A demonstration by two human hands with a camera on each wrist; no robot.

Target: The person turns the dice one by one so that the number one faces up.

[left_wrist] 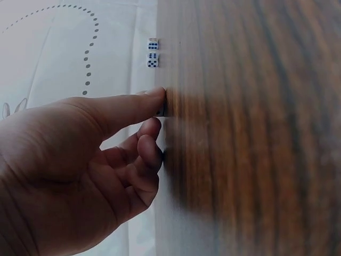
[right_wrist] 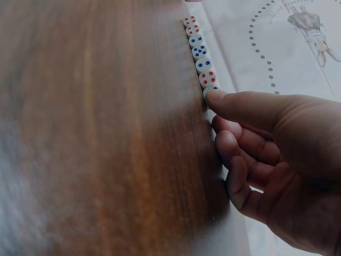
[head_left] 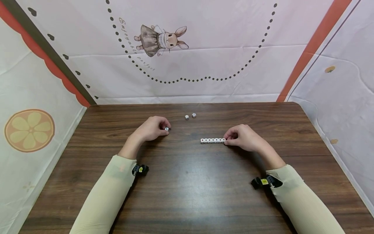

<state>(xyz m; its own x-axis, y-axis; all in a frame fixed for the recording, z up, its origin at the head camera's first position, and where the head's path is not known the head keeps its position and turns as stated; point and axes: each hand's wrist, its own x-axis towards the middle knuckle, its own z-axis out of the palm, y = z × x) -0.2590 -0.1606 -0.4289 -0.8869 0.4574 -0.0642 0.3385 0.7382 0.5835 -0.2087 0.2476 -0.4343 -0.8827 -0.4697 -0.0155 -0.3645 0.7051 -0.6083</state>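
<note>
A small white die (head_left: 166,129) is pinched between the thumb and fingers of my left hand (head_left: 151,129), low over the left half of the table. In the left wrist view the thumb (left_wrist: 144,106) covers most of that die. Several white dice stand side by side in a straight row (head_left: 211,140), their top faces each marked with a single spot. At the row's right end, my right hand (head_left: 246,138) holds the last die with thumb and fingers. Red and blue pips show on the row's dice (right_wrist: 200,52) in the right wrist view, where the thumb partly hides the end die.
Two loose dice, one die (head_left: 187,117) and another die (head_left: 194,115) just right of it, lie farther back on the brown wooden table (head_left: 193,188). White printed cloth (head_left: 216,65) hangs behind the table's far edge and along both sides.
</note>
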